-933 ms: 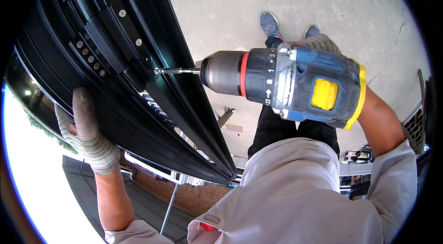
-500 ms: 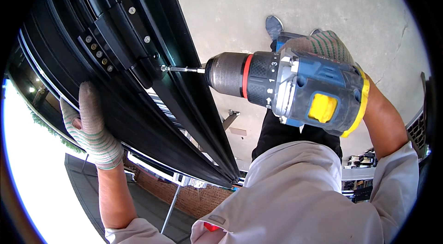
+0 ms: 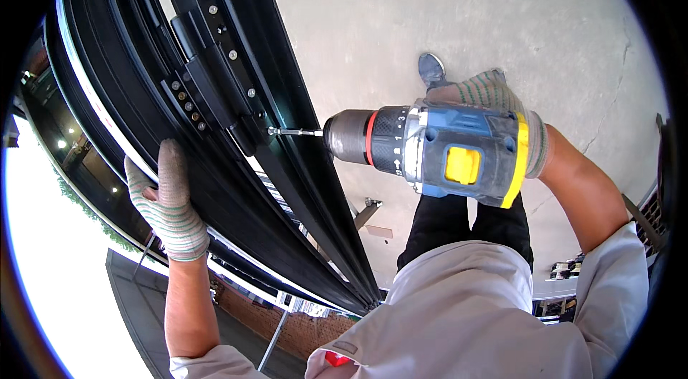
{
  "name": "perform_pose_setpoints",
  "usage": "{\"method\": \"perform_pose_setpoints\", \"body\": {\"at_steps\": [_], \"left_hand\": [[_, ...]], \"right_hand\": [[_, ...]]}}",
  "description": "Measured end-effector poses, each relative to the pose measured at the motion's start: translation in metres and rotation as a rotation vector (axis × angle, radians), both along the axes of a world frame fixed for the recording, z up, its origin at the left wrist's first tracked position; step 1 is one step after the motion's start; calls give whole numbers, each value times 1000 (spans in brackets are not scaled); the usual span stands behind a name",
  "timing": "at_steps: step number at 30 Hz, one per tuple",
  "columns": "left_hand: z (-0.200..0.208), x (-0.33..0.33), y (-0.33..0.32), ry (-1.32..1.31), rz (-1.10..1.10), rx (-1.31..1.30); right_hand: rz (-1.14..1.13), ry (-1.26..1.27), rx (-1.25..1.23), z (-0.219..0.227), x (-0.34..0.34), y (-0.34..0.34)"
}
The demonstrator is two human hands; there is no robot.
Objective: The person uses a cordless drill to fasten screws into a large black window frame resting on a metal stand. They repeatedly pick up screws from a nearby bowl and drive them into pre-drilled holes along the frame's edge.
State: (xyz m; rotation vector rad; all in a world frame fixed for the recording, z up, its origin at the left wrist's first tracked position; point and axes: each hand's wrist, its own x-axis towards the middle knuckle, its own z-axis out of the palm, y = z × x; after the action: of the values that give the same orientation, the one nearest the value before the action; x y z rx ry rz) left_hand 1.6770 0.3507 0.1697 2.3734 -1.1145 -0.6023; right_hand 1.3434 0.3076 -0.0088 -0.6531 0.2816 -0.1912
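My right hand (image 3: pixel 494 92), in a striped knit glove, is closed round a blue-grey cordless drill (image 3: pixel 444 153) with a yellow rear rim. From its chuck a slim silver driver bit (image 3: pixel 297 132) reaches left to the black metal frame (image 3: pixel 304 192). The bit's tip meets the frame just below a black hinge (image 3: pixel 218 92) with several silver screws; a screw at the tip is too small to make out. My left hand (image 3: pixel 172 214), gloved alike, grips the frame's left edge, thumb on the near face and the other fingers partly hidden behind it.
Grey concrete floor (image 3: pixel 459 6) spreads to the right of the frame, with my shoe (image 3: pixel 431 69) on it. A brown bar end (image 3: pixel 369 212) stands beside the frame's lower part. Beyond the frame's left side are a brick wall (image 3: pixel 287 332) and bright daylight.
The frame, hinge and both hands sit lower in the picture, the frame also farther right. The drill body appears slightly farther left, its bit still at the same place below the hinge.
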Motion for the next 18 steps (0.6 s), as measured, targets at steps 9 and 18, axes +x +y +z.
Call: {"method": "perform_pose_setpoints", "body": {"at_steps": [9,18], "left_hand": [[-8,6,-12,100,-6,0],[1,6,9,-26,-12,-71]], "right_hand": [[-208,65,172,4,-12,5],[-98,335,-407,-20,-13,-9]]}}
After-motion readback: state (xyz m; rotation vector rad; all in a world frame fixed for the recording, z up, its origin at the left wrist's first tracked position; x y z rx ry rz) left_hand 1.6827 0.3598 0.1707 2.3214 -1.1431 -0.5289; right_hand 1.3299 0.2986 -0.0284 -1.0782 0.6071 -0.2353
